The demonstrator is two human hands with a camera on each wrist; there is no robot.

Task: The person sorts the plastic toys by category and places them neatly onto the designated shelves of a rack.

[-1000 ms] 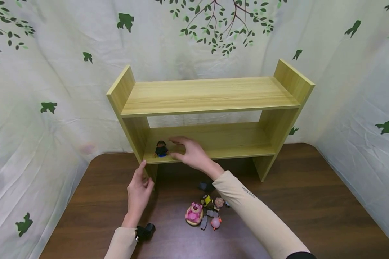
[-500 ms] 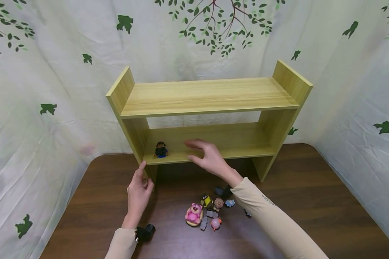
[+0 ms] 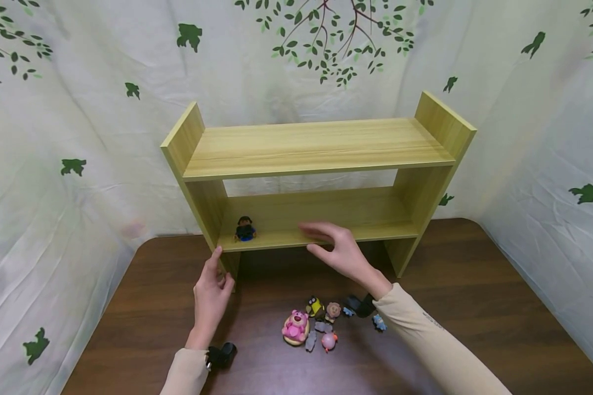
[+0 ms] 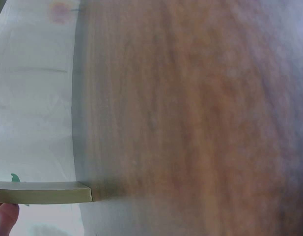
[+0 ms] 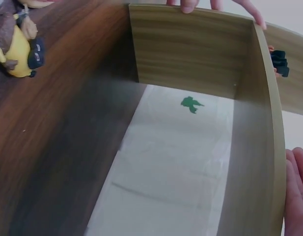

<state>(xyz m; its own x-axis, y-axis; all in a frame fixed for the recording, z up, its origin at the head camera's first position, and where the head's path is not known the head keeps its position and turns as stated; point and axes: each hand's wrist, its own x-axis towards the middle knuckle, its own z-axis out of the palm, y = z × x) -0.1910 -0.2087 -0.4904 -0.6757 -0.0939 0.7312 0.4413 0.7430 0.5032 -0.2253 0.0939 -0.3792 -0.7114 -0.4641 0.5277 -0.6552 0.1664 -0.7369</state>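
A light wooden shelf with two boards stands on the table. My left hand grips the front edge of its left side panel, index fingertip at the middle board's corner. In the left wrist view one fingertip shows against the panel edge. My right hand is in front of the middle board, fingers loosely curved, nothing between them. At that board's left end a small dark-haired figurine in dark and blue clothing stands upright. The right wrist view catches part of the figurine behind the board.
On the brown table lie a pink bear figurine, a yellow-and-black figurine, a round-faced brown figurine, a pink ball-shaped figurine, grey pieces and a blue figurine. A leaf-printed white cloth surrounds the table.
My right hand has moved away from the dark-haired figurine, rightward and slightly down along the middle board. The figurine has stayed in place. My left hand has not moved.
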